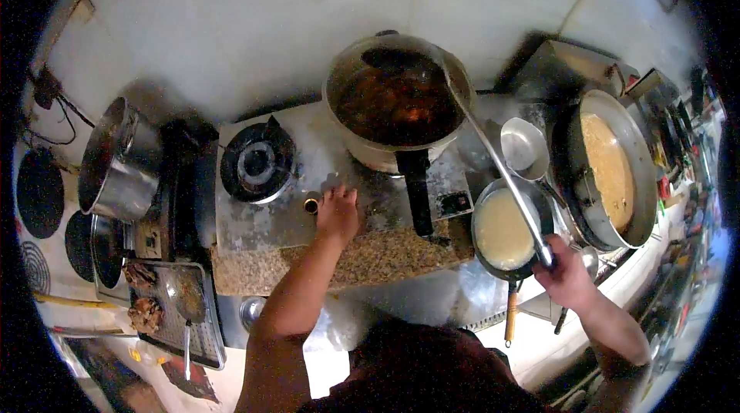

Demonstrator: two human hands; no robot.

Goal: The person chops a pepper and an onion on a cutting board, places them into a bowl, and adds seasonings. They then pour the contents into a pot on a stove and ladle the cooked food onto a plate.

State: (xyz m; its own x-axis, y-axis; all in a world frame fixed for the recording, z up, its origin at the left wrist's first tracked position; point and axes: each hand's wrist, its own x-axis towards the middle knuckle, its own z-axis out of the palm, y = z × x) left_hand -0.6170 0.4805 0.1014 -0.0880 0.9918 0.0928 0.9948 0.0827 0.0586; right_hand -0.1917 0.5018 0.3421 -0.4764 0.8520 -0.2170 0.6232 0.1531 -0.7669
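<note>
My right hand [569, 273] is wrapped round the end of a long-handled metal ladle [493, 147]. The handle slants up and left over the rim of a deep pot [370, 147], and its dark, rounded head is at the pot's far side. Dark brown pieces in liquid [401, 105] fill the pot, which has a black handle [417, 193] pointing toward me. My left hand [338, 211] rests on the metal stovetop [370, 209], fingers spread, beside a small round knob [311, 206]. Below the ladle's handle sits a wooden-handled pan with pale liquid [501, 232].
A bare burner [258, 162] lies left of the pot. Right are a small saucepan [524, 149] and a wide pan of tan liquid [609, 174]. At left stand a tall steel pot [119, 162] and a perforated tray [204, 336] with browned meat [145, 314] and a spoon.
</note>
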